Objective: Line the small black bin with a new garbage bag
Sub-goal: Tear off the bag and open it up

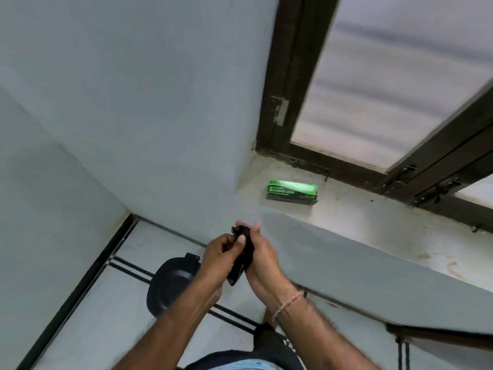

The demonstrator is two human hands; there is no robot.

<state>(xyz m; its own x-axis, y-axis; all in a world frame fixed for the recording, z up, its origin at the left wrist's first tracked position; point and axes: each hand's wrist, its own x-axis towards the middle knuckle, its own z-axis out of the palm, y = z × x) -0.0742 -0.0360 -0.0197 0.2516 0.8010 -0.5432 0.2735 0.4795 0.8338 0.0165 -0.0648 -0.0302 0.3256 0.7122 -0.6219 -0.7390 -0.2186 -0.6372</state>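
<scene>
A folded black garbage bag (244,256) is held upright between both hands, in front of the wall under the window sill. My left hand (222,256) pinches its upper left side with thumb and fingers. My right hand (262,256) wraps the right side, thumb up near the top. Below my left forearm, on the floor, stands the small black bin (168,284) with its lid shut, partly hidden by the arm. A green garbage bag box (292,190) lies on the sill above the hands.
The stone window sill (373,231) runs right, under a dark-framed window (400,76). Pale walls meet in a corner at left. The tiled floor (120,316) has black stripe lines. Dark clothing and a dark object show at the bottom edge.
</scene>
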